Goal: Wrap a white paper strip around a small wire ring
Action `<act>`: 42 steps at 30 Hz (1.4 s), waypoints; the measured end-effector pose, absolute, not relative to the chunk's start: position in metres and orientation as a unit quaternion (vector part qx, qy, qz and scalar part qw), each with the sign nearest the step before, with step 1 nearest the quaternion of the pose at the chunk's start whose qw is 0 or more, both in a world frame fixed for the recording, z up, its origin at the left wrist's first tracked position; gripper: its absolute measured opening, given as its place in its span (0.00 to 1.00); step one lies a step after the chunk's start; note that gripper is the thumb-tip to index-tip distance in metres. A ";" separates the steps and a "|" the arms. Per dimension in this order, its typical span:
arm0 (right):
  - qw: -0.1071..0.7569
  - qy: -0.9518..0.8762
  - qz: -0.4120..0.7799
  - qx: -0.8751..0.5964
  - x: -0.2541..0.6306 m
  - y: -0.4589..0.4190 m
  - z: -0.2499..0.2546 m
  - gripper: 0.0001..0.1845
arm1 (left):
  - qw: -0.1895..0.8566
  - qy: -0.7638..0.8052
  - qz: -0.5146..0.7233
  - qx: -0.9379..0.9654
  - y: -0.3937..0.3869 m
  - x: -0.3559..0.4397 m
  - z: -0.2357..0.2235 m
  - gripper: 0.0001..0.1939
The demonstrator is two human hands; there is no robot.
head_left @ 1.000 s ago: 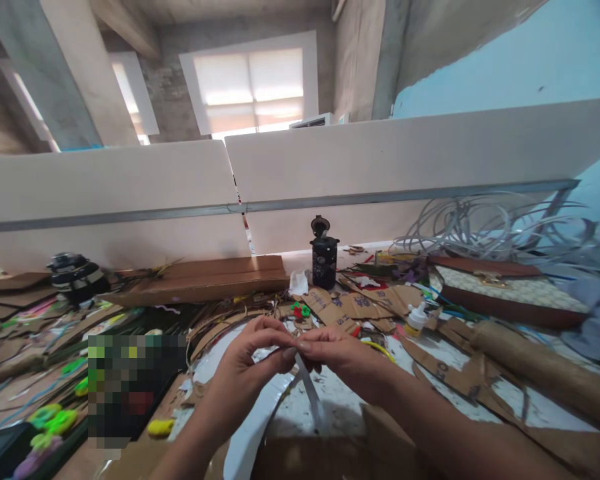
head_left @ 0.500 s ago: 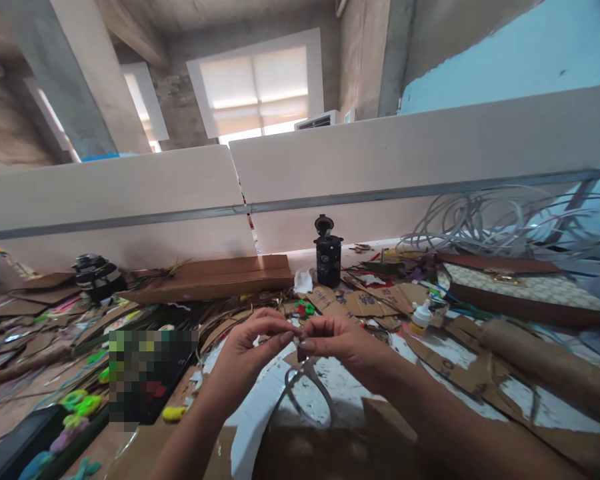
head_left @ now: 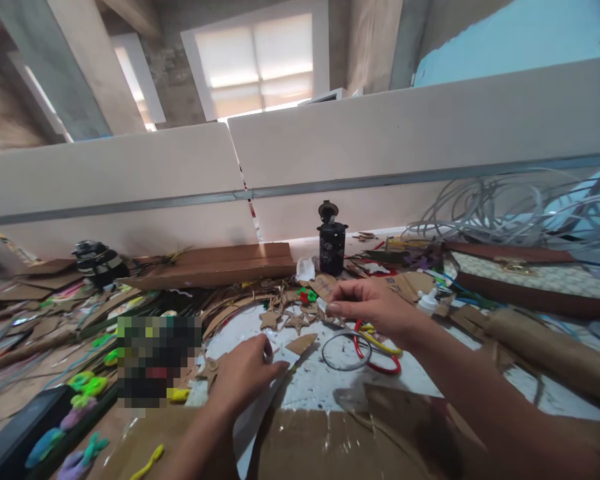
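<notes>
My left hand [head_left: 247, 373] hovers at lower centre, fingers bent and thumb apart, with nothing visible between them. Beside its fingertips lies a pointed piece of cardboard [head_left: 301, 344]. Farther right, my right hand [head_left: 373, 305] is closed in a pinch; what its fingertips hold, if anything, is hidden. Just below it is a thin grey loop [head_left: 347, 367]; whether it hangs from the fingers or lies on the table I cannot tell. Red [head_left: 387, 371] and yellow [head_left: 387, 348] loops lie beside it. Between the hands, towards the back, lie cardboard stars [head_left: 297, 323].
A black canister [head_left: 332, 250] with its lid raised stands at the back. A white glue bottle [head_left: 427, 302], a handbag [head_left: 520, 277] and coiled tubing [head_left: 480, 207] are on the right. Soft coloured pieces [head_left: 87, 385] and cardboard scraps [head_left: 45, 280] cover the left.
My hands were together, pinching a small brown piece with the loop hanging below. They have parted: left down and leftwards, right up and rightwards. Stars and coloured loops now show between them.
</notes>
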State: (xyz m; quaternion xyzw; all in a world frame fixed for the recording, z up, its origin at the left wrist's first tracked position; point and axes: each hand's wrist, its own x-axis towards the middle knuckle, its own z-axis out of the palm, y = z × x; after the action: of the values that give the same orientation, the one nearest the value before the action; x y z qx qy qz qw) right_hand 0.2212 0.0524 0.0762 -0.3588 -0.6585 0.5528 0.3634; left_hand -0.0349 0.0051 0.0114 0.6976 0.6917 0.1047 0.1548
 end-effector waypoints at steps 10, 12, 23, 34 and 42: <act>0.362 -0.653 0.566 -0.350 0.224 0.050 0.082 0.14 | 0.169 0.669 0.144 0.710 0.004 -0.029 0.016 0.08; 0.357 -0.655 0.564 -0.353 0.225 0.050 0.083 0.14 | 0.216 0.651 0.206 0.698 0.005 -0.032 0.021 0.09; 0.331 -0.677 0.568 -0.330 0.195 0.034 0.067 0.08 | 0.463 0.521 0.429 0.575 -0.003 -0.018 0.033 0.16; 0.358 -0.815 0.251 -0.381 0.182 0.022 0.066 0.08 | 0.431 0.513 0.432 0.604 -0.014 -0.003 0.034 0.15; 0.352 -0.834 0.168 -0.390 0.180 0.019 0.063 0.08 | 0.441 0.475 0.454 0.611 -0.014 0.001 0.033 0.13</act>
State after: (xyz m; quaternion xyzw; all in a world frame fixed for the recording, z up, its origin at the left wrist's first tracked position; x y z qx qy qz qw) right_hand 0.1802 0.0190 0.0630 -0.3898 -0.8343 0.1680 0.3519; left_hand 0.0006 -0.0136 0.0333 0.6110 0.4748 0.4543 0.4415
